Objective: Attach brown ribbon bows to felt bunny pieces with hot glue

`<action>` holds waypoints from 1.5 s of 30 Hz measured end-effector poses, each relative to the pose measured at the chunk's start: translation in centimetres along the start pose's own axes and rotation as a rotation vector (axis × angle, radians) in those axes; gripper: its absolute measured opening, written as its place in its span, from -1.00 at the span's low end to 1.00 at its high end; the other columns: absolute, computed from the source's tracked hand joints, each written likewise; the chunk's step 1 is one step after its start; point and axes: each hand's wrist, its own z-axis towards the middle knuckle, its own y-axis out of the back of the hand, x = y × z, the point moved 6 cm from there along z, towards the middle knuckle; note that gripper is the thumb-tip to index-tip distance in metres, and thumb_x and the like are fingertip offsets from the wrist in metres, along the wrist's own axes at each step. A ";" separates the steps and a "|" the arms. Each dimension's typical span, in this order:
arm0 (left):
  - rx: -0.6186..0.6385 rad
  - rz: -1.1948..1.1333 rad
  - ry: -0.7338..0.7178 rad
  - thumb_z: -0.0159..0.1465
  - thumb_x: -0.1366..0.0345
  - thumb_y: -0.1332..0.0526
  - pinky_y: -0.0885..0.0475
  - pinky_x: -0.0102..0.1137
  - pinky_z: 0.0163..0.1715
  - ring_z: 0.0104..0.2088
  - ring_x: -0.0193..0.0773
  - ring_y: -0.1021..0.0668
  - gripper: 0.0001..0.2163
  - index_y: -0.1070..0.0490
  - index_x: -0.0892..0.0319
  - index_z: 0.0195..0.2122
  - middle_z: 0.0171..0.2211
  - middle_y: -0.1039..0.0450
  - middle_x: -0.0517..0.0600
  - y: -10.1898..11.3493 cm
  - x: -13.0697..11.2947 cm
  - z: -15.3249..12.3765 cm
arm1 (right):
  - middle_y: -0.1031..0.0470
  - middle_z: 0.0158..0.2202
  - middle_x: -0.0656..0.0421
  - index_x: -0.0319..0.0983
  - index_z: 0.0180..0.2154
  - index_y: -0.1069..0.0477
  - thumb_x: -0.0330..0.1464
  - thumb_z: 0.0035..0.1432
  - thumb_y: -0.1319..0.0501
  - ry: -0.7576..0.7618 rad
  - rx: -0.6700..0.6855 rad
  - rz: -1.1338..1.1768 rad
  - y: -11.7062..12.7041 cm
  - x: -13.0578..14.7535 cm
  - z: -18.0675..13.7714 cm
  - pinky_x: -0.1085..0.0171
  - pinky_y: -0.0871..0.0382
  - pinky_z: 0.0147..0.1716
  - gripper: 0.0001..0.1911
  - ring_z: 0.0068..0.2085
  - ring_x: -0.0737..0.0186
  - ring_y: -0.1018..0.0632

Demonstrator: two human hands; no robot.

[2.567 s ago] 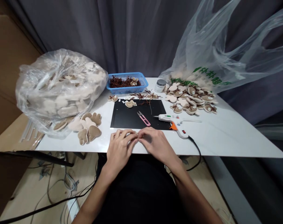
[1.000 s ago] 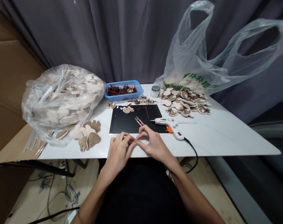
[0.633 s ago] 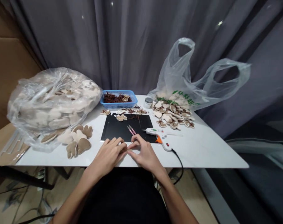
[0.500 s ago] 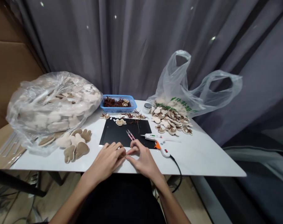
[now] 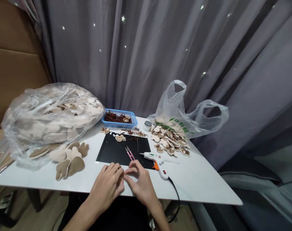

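Note:
At the table's near edge, my left hand (image 5: 109, 180) and my right hand (image 5: 140, 183) meet with thumbs and fingers pinched together. What they hold between the fingertips is small and mostly covered by the fingers; I cannot make it out. Pink-handled thread snips (image 5: 129, 153) lie on a black mat (image 5: 112, 154) just beyond my right hand. To the right, a white glue gun with an orange trigger (image 5: 157, 163) rests partly on the mat. A cream padded shape (image 5: 120, 138) lies at the mat's far edge. Left of my hands are several loose brown and cream padded shapes (image 5: 75, 162).
A large clear bag of padded shapes (image 5: 51, 115) fills the left side. Behind the mat stand a blue basket (image 5: 118, 124) of dark brown strings and a small jar (image 5: 147, 125). Bow-trimmed shapes (image 5: 171, 142) pile before a plastic carrier bag (image 5: 171, 102). The glue gun's cord (image 5: 176, 189) drops over the front edge.
The camera view has tilted up and shifted, so everything sits lower and mostly further left. Both hands stay pinched together at the same place by the table edge.

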 end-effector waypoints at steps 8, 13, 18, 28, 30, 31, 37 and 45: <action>-0.033 -0.160 0.101 0.43 0.50 -0.14 -0.47 -0.13 -0.03 -0.06 -0.03 -0.54 -0.84 -0.50 0.18 -0.12 -0.09 -0.50 0.08 -1.2 -0.1 -0.9 | -0.71 -0.20 0.10 -0.14 -0.06 -0.43 -0.37 0.22 -0.34 0.041 0.038 0.030 0.0 -0.6 -0.3 0.16 -0.58 0.03 -0.75 -0.10 0.05 -0.73; -0.049 -0.104 0.111 0.38 0.53 -0.11 -0.46 -0.06 -0.01 -0.08 0.02 -0.53 -0.81 -0.47 0.18 -0.11 -0.09 -0.50 0.10 -1.7 -0.4 -0.8 | -0.70 -0.15 0.06 -0.17 -0.05 -0.48 -0.36 0.21 -0.32 0.035 0.031 -0.010 -0.4 -1.4 -0.8 0.15 -0.58 0.01 -0.75 -0.09 0.04 -0.73; -0.051 -0.270 0.117 0.38 0.52 -0.14 -0.44 -0.13 -0.01 -0.05 -0.02 -0.53 -0.83 -0.46 0.15 -0.13 -0.09 -0.52 0.07 -1.5 0.3 -0.9 | -0.71 -0.18 0.05 -0.17 -0.19 -0.60 -0.28 0.23 -0.30 0.052 0.027 -0.219 1.5 -0.5 1.3 0.12 -0.56 -0.03 -0.85 -0.13 0.01 -0.70; -0.019 -0.375 0.127 0.43 0.46 -0.11 -0.42 -0.14 -0.03 -0.09 -0.03 -0.55 -0.83 -0.49 0.13 -0.16 -0.13 -0.53 0.06 -1.0 0.9 -0.7 | -0.63 -0.35 0.08 -0.21 -0.43 -0.53 -0.36 0.11 -0.50 -0.215 -0.033 -0.779 7.9 -3.1 16.1 0.12 -0.45 -0.14 -0.81 -0.23 0.06 -0.61; -0.018 -0.368 0.128 0.43 0.46 -0.11 -0.43 -0.15 -0.03 -0.09 -0.03 -0.55 -0.82 -0.50 0.13 -0.15 -0.13 -0.54 0.06 -1.1 0.9 -0.7 | -0.63 -0.21 0.11 -0.23 -0.26 -0.57 -0.29 0.22 -0.48 -0.240 0.014 -0.797 7.1 -4.2 17.3 0.11 -0.51 -0.09 -0.83 -0.17 0.11 -0.61; -0.019 -0.371 0.126 0.43 0.47 -0.11 -0.43 -0.15 -0.03 -0.09 -0.03 -0.55 -0.82 -0.50 0.13 -0.15 -0.12 -0.54 0.06 -1.2 0.9 -0.8 | -0.62 -0.12 0.10 -0.24 -0.14 -0.57 -0.25 0.31 -0.43 -0.245 0.034 -0.797 6.8 -4.6 17.6 0.09 -0.54 -0.06 -0.79 -0.12 0.12 -0.62; -0.007 -0.417 0.145 0.39 0.49 -0.15 -0.43 -0.18 0.00 -0.05 -0.04 -0.56 -0.81 -0.51 0.13 -0.10 -0.08 -0.56 0.07 -1.4 1.1 -1.3 | -0.63 -0.14 0.10 -0.29 -0.14 -0.57 -0.19 0.34 -0.41 -0.235 0.101 -0.664 8.7 -5.2 17.9 0.11 -0.58 -0.09 -0.72 -0.14 0.14 -0.65; 0.016 -0.441 0.151 0.39 0.49 -0.13 -0.41 -0.16 0.04 -0.03 -0.04 -0.56 -0.78 -0.53 0.13 -0.09 -0.05 -0.56 0.08 -2.0 1.2 -1.3 | -0.64 -0.46 0.08 -0.24 -0.47 -0.53 0.08 -0.12 -0.55 -0.215 0.132 -0.227 11.2 -3.9 18.2 0.17 -0.53 -0.30 -0.47 -0.33 0.07 -0.66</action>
